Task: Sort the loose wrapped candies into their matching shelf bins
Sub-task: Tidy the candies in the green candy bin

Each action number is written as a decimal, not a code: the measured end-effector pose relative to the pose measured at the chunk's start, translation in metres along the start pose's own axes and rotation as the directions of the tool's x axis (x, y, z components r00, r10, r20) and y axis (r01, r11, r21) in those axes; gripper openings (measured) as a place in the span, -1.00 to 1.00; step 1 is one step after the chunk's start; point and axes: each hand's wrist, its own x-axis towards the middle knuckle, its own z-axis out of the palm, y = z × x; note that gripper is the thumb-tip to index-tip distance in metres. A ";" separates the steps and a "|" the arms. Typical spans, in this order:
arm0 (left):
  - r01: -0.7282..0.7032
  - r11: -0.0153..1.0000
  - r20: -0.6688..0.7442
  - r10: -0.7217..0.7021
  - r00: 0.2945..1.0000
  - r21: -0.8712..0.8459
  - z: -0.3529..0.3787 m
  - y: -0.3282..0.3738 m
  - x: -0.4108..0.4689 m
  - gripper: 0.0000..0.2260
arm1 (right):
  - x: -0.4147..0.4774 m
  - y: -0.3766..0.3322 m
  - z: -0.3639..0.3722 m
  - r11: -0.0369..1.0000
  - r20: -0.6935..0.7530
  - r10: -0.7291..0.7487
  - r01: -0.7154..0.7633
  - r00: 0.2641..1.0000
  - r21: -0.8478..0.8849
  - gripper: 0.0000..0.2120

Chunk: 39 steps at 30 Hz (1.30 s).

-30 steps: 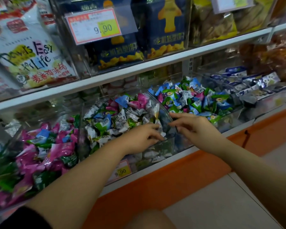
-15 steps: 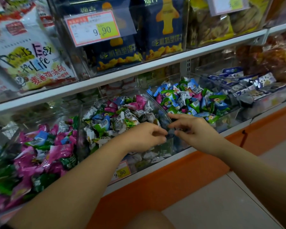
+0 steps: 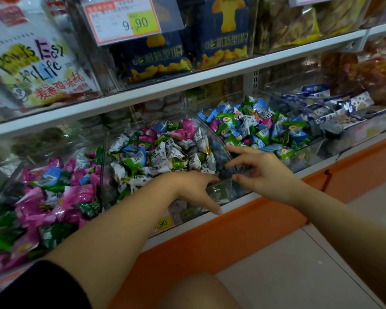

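Head view: three clear bins of wrapped candies are seen side by side on the lower shelf. The left bin (image 3: 11,172) is filled mostly with pink and dark green wrappers, with a few blue ones mixed in. The middle bin (image 3: 220,143) is heaped with mixed white, green, blue and pink candies (image 3: 165,152). The right bin (image 3: 308,152), at centre right of the frame, holds blue and green ones with some pink among them. The sorting is judged far from done, since stray colours are seen in all three bins and much is left to be picked out.

The left hand (image 3: 194,188) is laid over the front rim of the middle bin, just below the centre of the frame. Its fingers (image 3: 212,206) are held straight and slightly apart, pointed down and to the right against the clear front wall. The right hand (image 3: 263,172) is held at that bin's front right corner with its fingers (image 3: 234,149) spread wide. Whether the uppermost finger touches the curved side wall cannot be told. No candy is seen pinched in either hand, though the palms are hidden. The nearest candies of the middle heap lie just above the left fingertips and just left of the right fingers, parted from them by the plastic.
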 end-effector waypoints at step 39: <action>-0.402 0.642 -0.747 -0.458 0.482 -0.653 0.058 -0.115 -0.147 -0.23 | 0.059 -0.122 0.112 0.940 0.302 -0.241 0.299 0.922 -0.163 -0.70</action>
